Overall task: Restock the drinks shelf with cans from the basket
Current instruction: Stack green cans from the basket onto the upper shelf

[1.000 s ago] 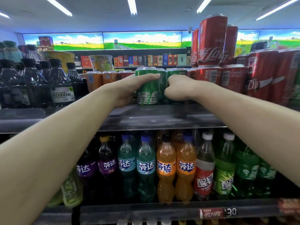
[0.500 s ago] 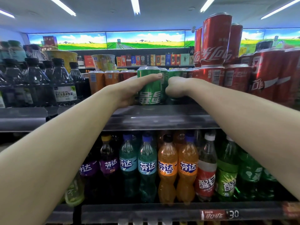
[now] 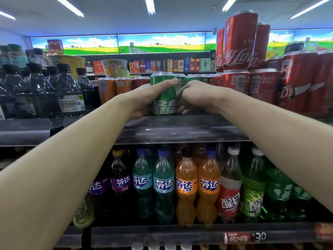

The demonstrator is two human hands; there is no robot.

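A green Sprite can stands upright at the front of the top drinks shelf. My left hand grips it from the left, thumb laid across its upper front. My right hand sits just right of that can with fingers curled around a second green can, most of which is hidden behind the hand. More green cans line up behind. The basket is out of view.
Red cola cans are stacked two high on the right. Orange cans and dark water bottles fill the left. Soda bottles crowd the lower shelf, above a price tag.
Both hands have stayed on the green cans at the shelf front. The camera has drawn slightly closer; the right hand's fingers reach a little lower toward the shelf.
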